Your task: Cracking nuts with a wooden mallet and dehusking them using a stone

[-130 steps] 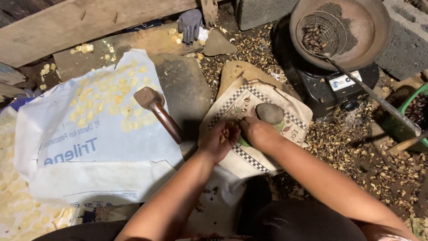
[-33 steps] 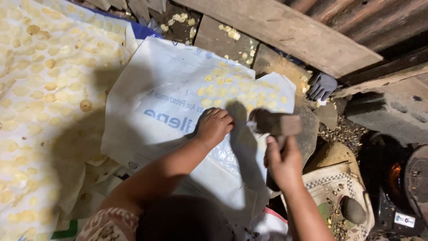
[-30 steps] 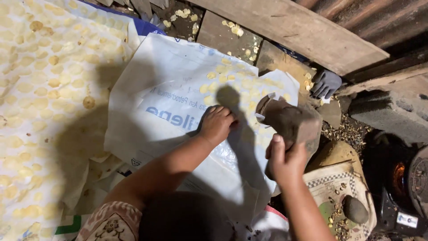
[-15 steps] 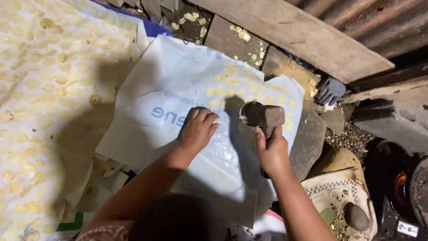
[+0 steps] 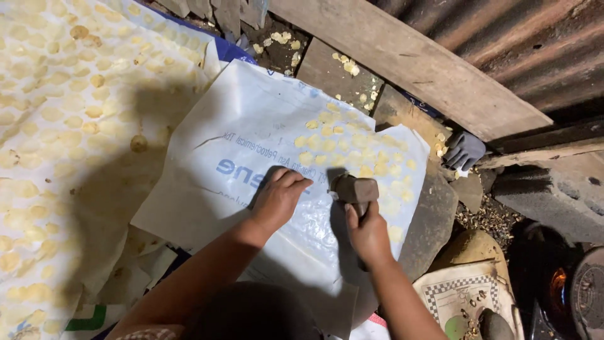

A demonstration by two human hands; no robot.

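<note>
Fingers of the left hand [image 5: 277,200] press flat, pinning the white plastic sheet [image 5: 251,164] smooth, while the right hand [image 5: 368,234] clenches a mallet [image 5: 355,189] above the sheet's flattened yellow pieces [image 5: 352,157].

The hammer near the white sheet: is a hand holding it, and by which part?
Yes. The right hand grips the hammer by its handle, just under the head. The left hand holds nothing.
</note>
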